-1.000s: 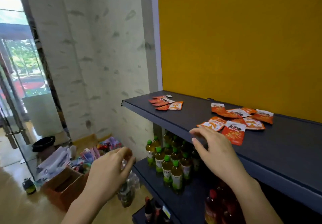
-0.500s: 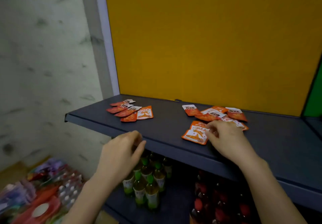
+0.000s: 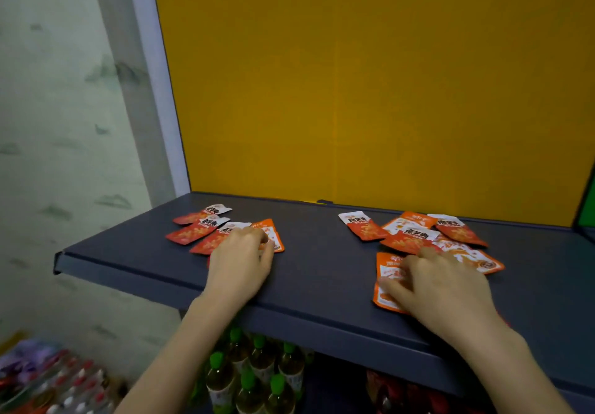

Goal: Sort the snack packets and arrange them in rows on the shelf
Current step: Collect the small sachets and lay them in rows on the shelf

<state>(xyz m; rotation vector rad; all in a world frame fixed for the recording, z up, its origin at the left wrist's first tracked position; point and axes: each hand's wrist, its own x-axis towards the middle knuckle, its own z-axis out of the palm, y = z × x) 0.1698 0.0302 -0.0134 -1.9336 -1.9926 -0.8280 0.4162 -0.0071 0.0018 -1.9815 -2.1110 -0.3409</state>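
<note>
Two groups of snack packets lie on the dark shelf (image 3: 322, 272). The left group has three red packets (image 3: 193, 231) fanned out and an orange packet (image 3: 273, 236) at its right end. My left hand (image 3: 241, 262) lies over this group's near side, fingertips and thumb curled onto the orange packet's lower edge, and hides part of another red packet. The right group (image 3: 415, 235) is a loose mix of red and orange packets. My right hand (image 3: 441, 288) rests with spread fingers on an orange packet (image 3: 386, 280) near the shelf's front edge.
A yellow back panel (image 3: 370, 91) rises behind the shelf. Green-capped bottles (image 3: 254, 368) stand on the shelf below, with red-capped ones (image 3: 402, 391) to their right. Bagged goods (image 3: 42, 378) lie on the floor at lower left. A pale wall (image 3: 64, 123) stands at the left.
My view swung right and closer to the shelf. My left hand rose from below the shelf onto the left packet group. My right hand slid toward me onto the front orange packet.
</note>
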